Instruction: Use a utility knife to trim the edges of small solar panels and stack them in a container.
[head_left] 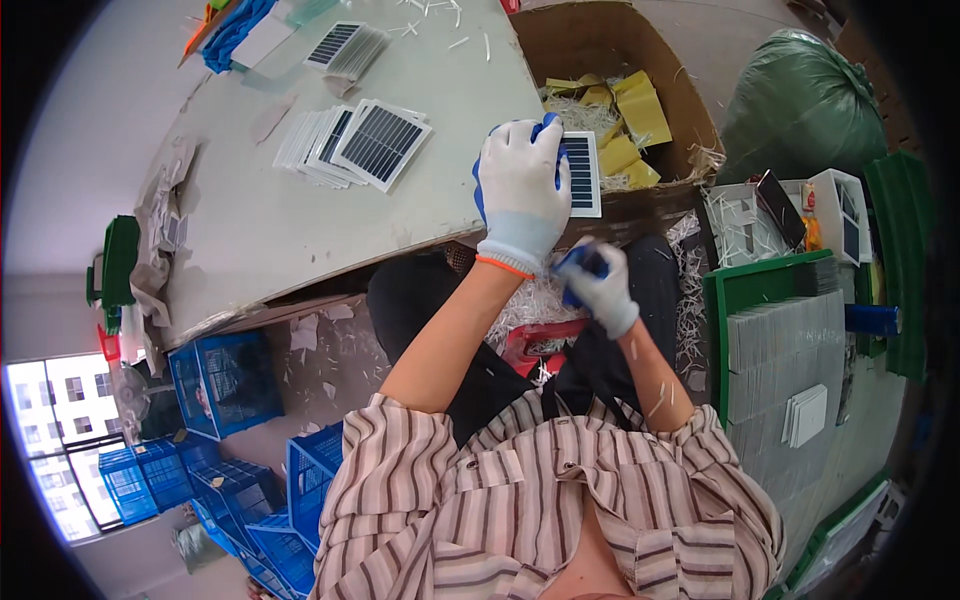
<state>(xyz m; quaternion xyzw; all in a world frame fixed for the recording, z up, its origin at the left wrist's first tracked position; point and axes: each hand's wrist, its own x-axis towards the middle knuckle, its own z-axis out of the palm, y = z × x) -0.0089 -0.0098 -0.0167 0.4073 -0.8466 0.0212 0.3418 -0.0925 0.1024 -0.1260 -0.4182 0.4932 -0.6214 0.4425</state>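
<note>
My left hand (524,178), in a white knit glove with blue coating, grips a small solar panel (583,174) at the table's right edge. The panel has dark cells in a white frame, and its left part is hidden behind my fingers. Lower and to the right, over my lap, is my right hand (603,287) in the same kind of glove. Motion blurs its fingers, so I cannot make out whether it holds anything. On the table left of my hands lies a fanned pile of similar solar panels (381,146); another stack (345,50) stands farther back.
Past the table edge is a cardboard box (690,125) with yellow pieces and white strips. A green sack (802,105) stands behind it. At right, a green crate (716,330) holds rows of pale panels. Blue crates (225,385) stand at lower left. White scraps litter the floor.
</note>
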